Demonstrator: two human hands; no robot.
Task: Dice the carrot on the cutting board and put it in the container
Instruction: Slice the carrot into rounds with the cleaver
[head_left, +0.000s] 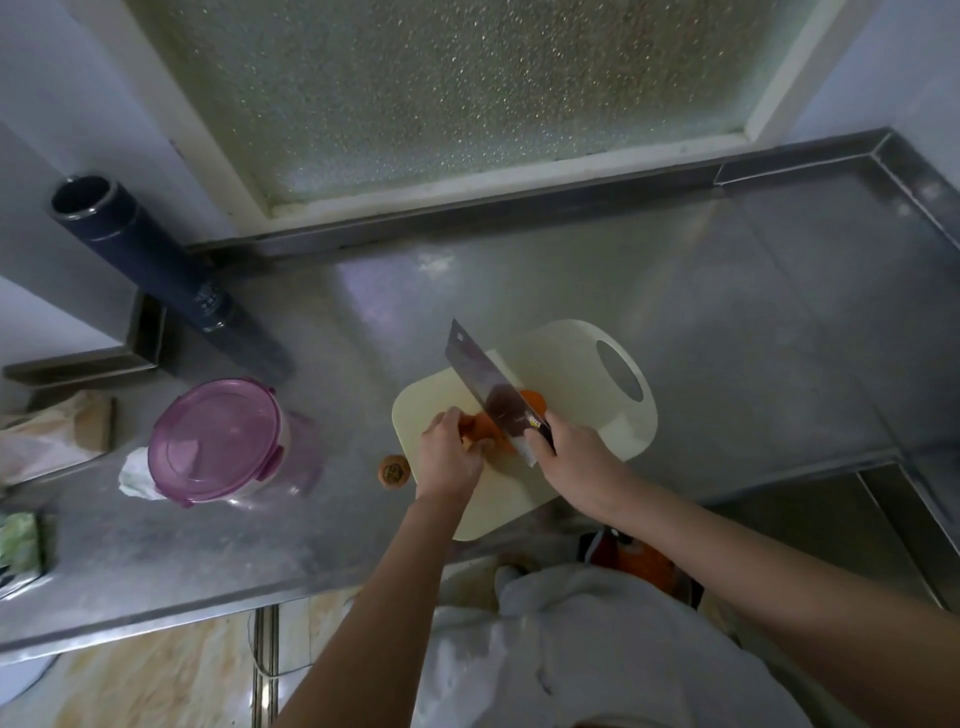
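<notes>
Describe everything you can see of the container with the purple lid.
The container is round, of clear-looking plastic, closed by a translucent purple lid with clip tabs on its rim. It stands upright on the steel counter, left of the cutting board and apart from it. A crumpled white wad lies against its left side.

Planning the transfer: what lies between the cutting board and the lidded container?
Head view: only a carrot end on the steel counter, close by the cutting board.

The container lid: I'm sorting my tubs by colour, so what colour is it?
Translucent purple-pink; the container lid shows in the head view, left of the cutting board.
</notes>
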